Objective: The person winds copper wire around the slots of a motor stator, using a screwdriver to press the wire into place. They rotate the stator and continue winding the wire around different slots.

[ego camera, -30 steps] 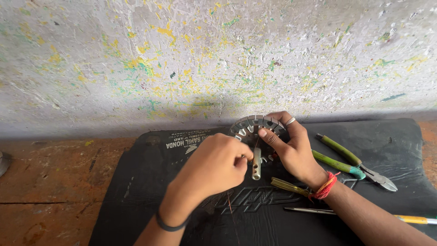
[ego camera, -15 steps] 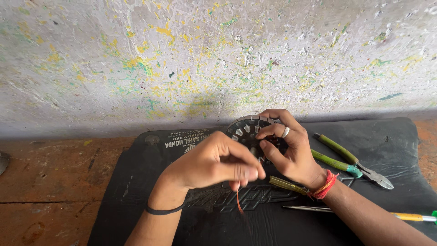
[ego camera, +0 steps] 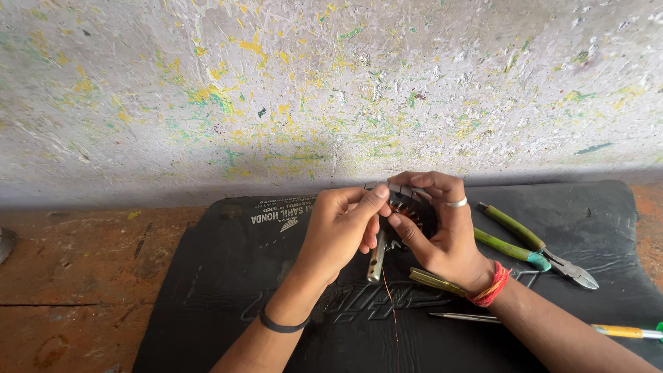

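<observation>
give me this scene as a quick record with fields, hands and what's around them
left hand: grips stator, thumb on its rim
right hand: holds stator from the other side
wire: thin copper strand hanging from stator
mat: black rubber, under the hands
pliers: green handles, on mat right of the hands
wall: paint-spattered

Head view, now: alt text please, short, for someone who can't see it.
Two bare hands, the left hand and the right hand, hold a round wound coil part above a black rubber mat, with thin copper wire trailing down. Green-handled pliers and a yellow-handled tool lie on the mat to the right, before a paint-flecked wall.
</observation>
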